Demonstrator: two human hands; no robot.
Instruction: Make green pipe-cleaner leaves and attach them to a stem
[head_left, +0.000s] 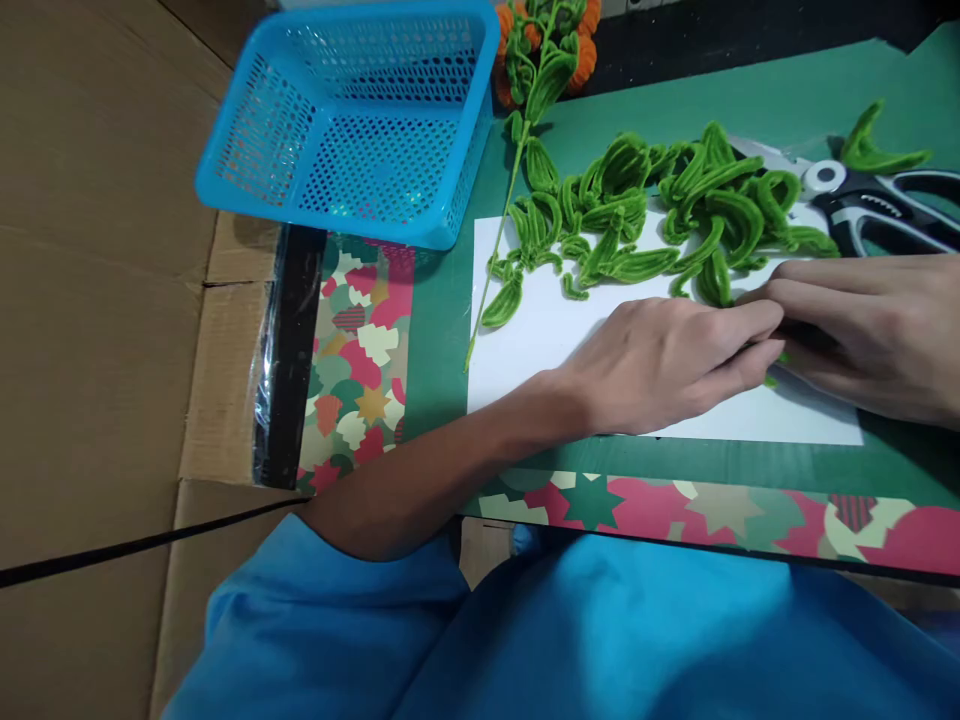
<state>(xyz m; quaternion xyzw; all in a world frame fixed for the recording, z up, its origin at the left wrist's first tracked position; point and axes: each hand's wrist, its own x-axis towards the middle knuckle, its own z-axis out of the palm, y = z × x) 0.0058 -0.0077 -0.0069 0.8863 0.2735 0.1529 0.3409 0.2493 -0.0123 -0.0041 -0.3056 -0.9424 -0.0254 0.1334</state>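
Green leaves (641, 263), two hands (667, 355) (877, 335), one basket (360, 224)

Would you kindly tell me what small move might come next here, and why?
I would perhaps ease the hands slightly apart: the left hand and right hand meet closely over the white paper, and only small bits of a green piece show beneath them, so its shape and the grip on it are hard to tell.
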